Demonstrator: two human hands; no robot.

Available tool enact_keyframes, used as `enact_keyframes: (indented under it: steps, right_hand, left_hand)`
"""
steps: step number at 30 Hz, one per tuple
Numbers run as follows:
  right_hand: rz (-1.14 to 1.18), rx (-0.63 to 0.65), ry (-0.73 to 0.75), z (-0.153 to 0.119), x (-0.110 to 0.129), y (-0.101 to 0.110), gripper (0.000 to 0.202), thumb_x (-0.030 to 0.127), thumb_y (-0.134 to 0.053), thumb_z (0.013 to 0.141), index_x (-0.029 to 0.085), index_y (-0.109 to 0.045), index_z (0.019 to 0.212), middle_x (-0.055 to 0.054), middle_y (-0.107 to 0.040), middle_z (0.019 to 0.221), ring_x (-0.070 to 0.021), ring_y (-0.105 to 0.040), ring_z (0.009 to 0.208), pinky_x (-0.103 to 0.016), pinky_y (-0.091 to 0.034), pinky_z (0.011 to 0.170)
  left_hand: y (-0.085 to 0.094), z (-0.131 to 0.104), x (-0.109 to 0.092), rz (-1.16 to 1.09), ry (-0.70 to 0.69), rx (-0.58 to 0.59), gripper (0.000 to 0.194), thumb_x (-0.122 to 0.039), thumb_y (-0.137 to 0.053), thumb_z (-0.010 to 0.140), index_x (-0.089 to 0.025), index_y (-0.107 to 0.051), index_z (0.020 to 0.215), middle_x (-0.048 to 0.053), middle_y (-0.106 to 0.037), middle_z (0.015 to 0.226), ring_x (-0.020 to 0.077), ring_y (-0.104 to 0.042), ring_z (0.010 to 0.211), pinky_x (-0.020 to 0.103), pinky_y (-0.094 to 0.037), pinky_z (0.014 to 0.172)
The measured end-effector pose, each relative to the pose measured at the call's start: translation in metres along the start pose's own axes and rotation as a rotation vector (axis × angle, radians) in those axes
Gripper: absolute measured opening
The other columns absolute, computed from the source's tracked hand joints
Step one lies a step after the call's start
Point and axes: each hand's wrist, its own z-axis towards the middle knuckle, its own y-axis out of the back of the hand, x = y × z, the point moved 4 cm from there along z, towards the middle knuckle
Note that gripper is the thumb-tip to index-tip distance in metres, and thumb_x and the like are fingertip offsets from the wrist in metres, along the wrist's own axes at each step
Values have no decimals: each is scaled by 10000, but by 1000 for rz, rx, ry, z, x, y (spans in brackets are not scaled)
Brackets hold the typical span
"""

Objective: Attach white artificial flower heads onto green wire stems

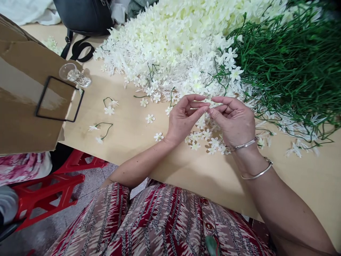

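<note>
My left hand [183, 119] and my right hand [234, 121] meet fingertip to fingertip above the wooden table [165, 167]. Between the pinched fingertips sits a small white artificial flower [208, 105], mostly hidden by the fingers. Two silver bangles [250, 158] circle my right wrist. Under and between my hands lie several loose white flowers [205, 138]. Just beyond the fingers starts a big heap of white flowers [176, 39]. A heap of green stems [290, 60] lies at the right.
A brown cardboard box [23, 96] with a black wire frame [60, 99] stands at the left, a clear plastic cup [73, 74] lying on its side next to it. A black bag [82, 16] sits at the back. Red stools [53, 185] stand below the table edge.
</note>
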Motion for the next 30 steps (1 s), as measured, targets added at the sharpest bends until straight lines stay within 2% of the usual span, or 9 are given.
enact_keyframes:
  steps: [4, 7, 12, 14, 16, 18, 22, 26, 30]
  right_hand:
    - [-17, -50, 44, 0, 8, 3, 109, 369, -877, 855, 304, -805, 904, 17, -755, 764, -172, -655, 649, -319, -543, 588]
    - [-105, -111, 100, 1, 14, 7, 102, 339, -875, 853, 282, -791, 863, 13, -749, 761, -174, -631, 645, -338, -534, 616]
    - [52, -103, 145, 2, 13, 7, 173, 347, -844, 892, 240, -713, 930, -44, -817, 941, -209, -785, 884, -371, -604, 818]
    - [123, -79, 127, 3, 9, 5, 220, 382, -838, 917, 249, -666, 952, -26, -801, 888, -203, -811, 844, -356, -613, 796]
    - [136, -64, 109, 2, 6, 3, 255, 410, -843, 926, 259, -641, 965, 26, -731, 779, -180, -787, 710, -315, -585, 686]
    - [133, -61, 107, 2, 5, 3, 265, 408, -851, 921, 259, -636, 965, 52, -676, 742, -164, -767, 649, -282, -548, 611]
    - [117, -51, 129, 2, 8, 4, 248, 378, -849, 915, 253, -640, 960, 51, -666, 749, -146, -745, 622, -271, -561, 601]
    - [128, -52, 102, 2, 10, 3, 256, 395, -854, 907, 256, -644, 952, 52, -669, 742, -150, -771, 655, -264, -576, 611]
    - [163, -50, 72, 3, 6, 2, 280, 408, -876, 904, 252, -649, 954, 58, -666, 740, -151, -796, 695, -251, -585, 636]
  left_hand:
    - [-5, -1, 0, -79, 41, 18, 499, -614, -847, 956, -238, -692, 1245, 57, -850, 1108, 160, -810, 902, 281, -634, 817]
    - [2, 2, -13, -9, -31, -44, 506, -648, -810, 971, -238, -704, 1248, 62, -828, 1075, 181, -791, 922, 318, -628, 841]
    - [52, 15, -41, 511, -279, -356, 252, -481, -673, 1099, -298, -721, 1265, 94, -766, 1290, 247, -726, 1153, 413, -609, 980]
    - [71, 21, -43, 706, -312, -448, 228, -448, -655, 1112, -295, -711, 1271, 108, -738, 1331, 274, -685, 1242, 448, -583, 1072]
    - [82, 26, -39, 858, -314, -472, 237, -456, -656, 1111, -284, -707, 1267, 116, -713, 1321, 289, -660, 1280, 464, -557, 1131]
    - [85, 30, -30, 965, -278, -444, 261, -494, -676, 1095, -274, -715, 1230, 120, -693, 1302, 302, -651, 1284, 478, -543, 1159]
    - [80, 31, -13, 1071, -174, -384, 361, -577, -748, 1035, -245, -702, 1172, 133, -662, 1305, 350, -613, 1335, 524, -514, 1178]
    - [71, 27, -23, 1149, -171, -361, 427, -568, -808, 994, -243, -666, 1232, 151, -616, 1351, 370, -557, 1404, 529, -472, 1200]
    - [55, 22, -42, 1229, -234, -52, 247, -416, -783, 1028, -237, -698, 1175, 141, -618, 1369, 368, -561, 1372, 532, -466, 1171]
